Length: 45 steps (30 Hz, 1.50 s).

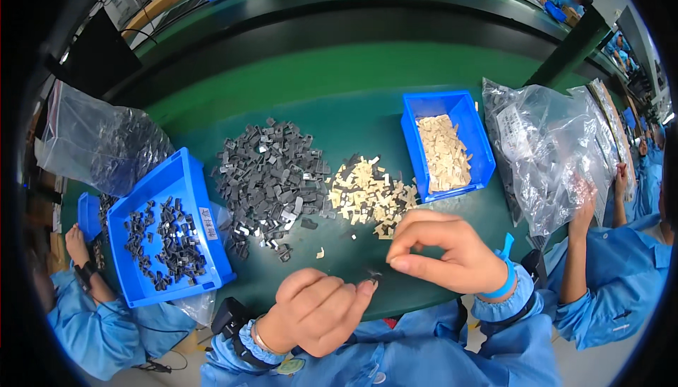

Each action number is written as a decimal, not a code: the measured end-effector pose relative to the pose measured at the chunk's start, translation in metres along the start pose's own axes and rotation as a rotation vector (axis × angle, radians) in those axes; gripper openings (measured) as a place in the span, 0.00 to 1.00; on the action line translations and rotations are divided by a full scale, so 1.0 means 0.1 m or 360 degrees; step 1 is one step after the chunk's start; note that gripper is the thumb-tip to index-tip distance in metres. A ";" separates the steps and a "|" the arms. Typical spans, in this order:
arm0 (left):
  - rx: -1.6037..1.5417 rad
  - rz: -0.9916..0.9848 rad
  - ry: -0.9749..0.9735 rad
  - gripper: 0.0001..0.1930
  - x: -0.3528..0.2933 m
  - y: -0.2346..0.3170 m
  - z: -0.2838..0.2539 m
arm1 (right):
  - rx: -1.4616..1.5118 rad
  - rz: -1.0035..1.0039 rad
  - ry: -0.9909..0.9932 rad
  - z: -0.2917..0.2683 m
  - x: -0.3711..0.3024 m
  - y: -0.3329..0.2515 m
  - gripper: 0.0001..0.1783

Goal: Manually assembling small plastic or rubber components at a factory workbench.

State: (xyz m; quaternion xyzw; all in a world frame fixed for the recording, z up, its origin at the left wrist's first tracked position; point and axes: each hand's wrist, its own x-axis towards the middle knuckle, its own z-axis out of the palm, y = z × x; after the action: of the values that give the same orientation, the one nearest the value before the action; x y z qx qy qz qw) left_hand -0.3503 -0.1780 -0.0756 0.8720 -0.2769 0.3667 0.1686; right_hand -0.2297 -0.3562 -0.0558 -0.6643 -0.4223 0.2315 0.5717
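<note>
My left hand (318,311) is closed in a pinch near the table's front edge. A small dark part (374,273), blurred, shows at its thumb and fingertip. To its right and slightly farther off, my right hand (452,249) has thumb and index finger pressed together; what they hold, if anything, is too small to make out. Beyond my hands lies a loose heap of small black plastic parts (265,164). Right of it spreads a pile of small cream-coloured pieces (367,189). One cream piece (320,253) lies apart, just above my left hand.
At left, a blue bin (222,263) contains several black clip-like parts. A blue bin (412,140) of tan pieces stands at the back right. Clear plastic bags (92,133) flank the green table (325,115) on both sides. Co-workers' arms (580,231) are close at right and left.
</note>
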 end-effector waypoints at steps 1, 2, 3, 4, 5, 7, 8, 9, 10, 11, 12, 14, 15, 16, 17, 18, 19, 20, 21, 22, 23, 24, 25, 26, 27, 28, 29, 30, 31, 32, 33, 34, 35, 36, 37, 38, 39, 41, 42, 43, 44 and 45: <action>0.0002 -0.0004 -0.0015 0.15 -0.01 0.01 -0.02 | 0.0015 0.0000 0.0000 0.02 0.01 0.00 0.06; 0.0026 0.0015 -0.0012 0.14 -0.01 0.03 -0.03 | 0.0108 0.0164 -0.0149 0.03 0.02 -0.02 0.05; 0.0049 0.0035 -0.0010 0.13 -0.02 0.05 -0.03 | 0.0199 0.0327 -0.0299 0.03 0.04 -0.02 0.05; 0.0061 0.0027 -0.0018 0.13 -0.04 0.06 -0.04 | 0.0210 0.0271 -0.0343 0.05 0.05 0.00 0.05; 0.0082 0.0059 -0.0022 0.12 -0.07 0.07 -0.04 | 0.0220 0.0265 -0.0354 0.07 0.06 0.02 0.05; 0.0117 0.0081 -0.0036 0.11 -0.13 0.08 -0.05 | 0.0176 0.0236 -0.0399 0.12 0.06 0.05 0.09; 0.0129 0.0094 -0.0022 0.11 -0.15 0.09 -0.05 | 0.0188 0.0228 -0.0412 0.14 0.06 0.06 0.09; 0.0139 0.0106 -0.0010 0.11 -0.18 0.10 -0.06 | 0.0181 0.0242 -0.0437 0.15 0.06 0.05 0.09; 0.0137 0.0085 -0.0043 0.12 -0.19 0.12 -0.08 | 0.0171 0.0256 -0.0461 0.17 0.07 0.05 0.09; 0.0147 0.0077 -0.0052 0.12 -0.21 0.13 -0.09 | 0.0181 0.0251 -0.0471 0.20 0.07 0.05 0.09; 0.0154 0.0063 -0.0064 0.11 -0.23 0.14 -0.10 | 0.0170 0.0253 -0.0472 0.23 0.07 0.06 0.08; 0.0162 0.0045 -0.0079 0.12 -0.26 0.13 -0.09 | 0.0162 0.0256 -0.0476 0.29 0.07 0.08 0.07; 0.0216 -0.0079 -0.0031 0.12 -0.28 0.11 -0.07 | -0.0042 0.0117 -0.0379 0.35 0.06 0.10 0.07; 0.0261 -0.0199 0.0018 0.12 -0.30 0.09 -0.05 | -0.0248 -0.0016 -0.0272 0.39 0.05 0.13 0.06; 0.0255 -0.0198 0.0012 0.12 -0.33 0.08 -0.06 | -0.0243 -0.0010 -0.0267 0.40 0.06 0.15 0.06; 0.0280 -0.0366 -0.0073 0.15 -0.36 0.06 -0.09 | -0.0287 -0.0010 -0.0108 0.40 0.07 0.18 0.06; 0.0318 -0.0543 -0.0165 0.18 -0.43 0.03 -0.13 | -0.0321 -0.0014 0.0039 0.41 0.10 0.21 0.05; 0.0290 -0.0635 -0.0190 0.21 -0.55 -0.01 -0.12 | -0.0221 0.0050 0.0156 0.40 0.13 0.22 0.05; 0.0339 -0.0824 -0.0249 0.24 -0.58 -0.03 -0.15 | -0.0176 0.0090 0.0217 0.39 0.15 0.20 0.05; 0.0327 -0.0949 -0.0222 0.23 -0.64 -0.06 -0.16 | -0.0139 0.0055 0.0253 0.39 0.17 0.21 0.05; 0.0315 -0.1073 -0.0192 0.23 -0.69 -0.09 -0.16 | -0.0103 0.0019 0.0288 0.41 0.18 0.22 0.05; 0.0274 -0.1150 -0.0180 0.20 -0.71 -0.10 -0.17 | -0.0094 0.0016 0.0279 0.43 0.19 0.23 0.05; 0.0276 -0.1155 -0.0177 0.20 -0.72 -0.12 -0.14 | -0.0091 0.0024 0.0252 0.43 0.19 0.24 0.05; 0.0213 -0.1195 -0.0196 0.19 -0.74 -0.14 -0.10 | -0.0089 0.0031 0.0225 0.43 0.20 0.26 0.05; 0.0149 -0.1235 -0.0213 0.17 -0.74 -0.15 -0.07 | -0.0091 0.0029 0.0219 0.43 0.20 0.27 0.05; 0.0170 -0.1240 -0.0207 0.13 -0.72 -0.17 -0.03 | -0.0098 0.0014 0.0231 0.44 0.19 0.29 0.05; 0.0177 -0.1246 -0.0206 0.13 -0.71 -0.18 0.00 | -0.0100 -0.0003 0.0241 0.44 0.19 0.30 0.05; 0.0145 -0.1288 -0.0210 0.13 -0.70 -0.18 0.02 | -0.0096 -0.0006 0.0233 0.44 0.19 0.30 0.05; 0.0110 -0.1328 -0.0213 0.12 -0.70 -0.19 0.03 | -0.0113 -0.0010 0.0263 0.44 0.19 0.29 0.05; 0.0115 -0.1332 -0.0210 0.12 -0.71 -0.20 0.05 | -0.0130 -0.0013 0.0293 0.45 0.19 0.28 0.05; 0.0180 -0.1248 -0.0181 0.11 -0.73 -0.22 0.07 | -0.0129 -0.0015 0.0287 0.45 0.20 0.27 0.05; 0.0236 -0.1157 -0.0151 0.11 -0.73 -0.23 0.10 | -0.0150 -0.0023 0.0310 0.45 0.20 0.26 0.04; 0.0232 -0.1155 -0.0148 0.11 -0.72 -0.24 0.09 | -0.0171 -0.0030 0.0333 0.45 0.19 0.25 0.04; 0.0144 -0.1194 -0.0120 0.09 -0.70 -0.23 0.08 | -0.0176 -0.0029 0.0334 0.46 0.18 0.25 0.04; 0.0054 -0.1233 -0.0095 0.07 -0.67 -0.23 0.07 | -0.0152 -0.0078 0.0362 0.47 0.17 0.27 0.05; 0.0048 -0.1233 -0.0095 0.07 -0.62 -0.21 0.04 | -0.0129 -0.0128 0.0389 0.48 0.15 0.29 0.07; -0.0637 -0.1632 0.0141 0.06 -0.55 -0.16 -0.01 | -0.0133 -0.0123 0.0392 0.51 0.14 0.28 0.07; -0.1366 -0.1980 0.0387 0.05 -0.42 -0.09 -0.04 | -0.0097 -0.0308 0.0548 0.61 0.10 0.19 0.12; -0.2021 -0.2064 0.0569 0.05 -0.37 -0.07 -0.04 | -0.0083 -0.0408 0.0577 0.66 0.07 0.20 0.18; -0.2674 -0.2093 0.0760 0.06 -0.33 -0.05 -0.03 | -0.0104 -0.0549 0.0581 0.69 0.08 0.21 0.22; -0.2831 -0.2145 0.0770 0.07 -0.30 -0.01 -0.02 | -0.0154 -0.0596 0.0597 0.72 0.08 0.19 0.23; -0.2953 -0.2170 0.0818 0.06 -0.26 0.03 -0.01 | -0.0204 -0.0644 0.0612 0.73 0.08 0.18 0.24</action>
State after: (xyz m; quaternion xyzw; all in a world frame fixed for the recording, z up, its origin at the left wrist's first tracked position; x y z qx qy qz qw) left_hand -0.3680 -0.1709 -0.0938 0.2839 0.1278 0.0240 0.9500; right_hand -0.2775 -0.3082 -0.0890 -0.6330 -0.4439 -0.0448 0.6326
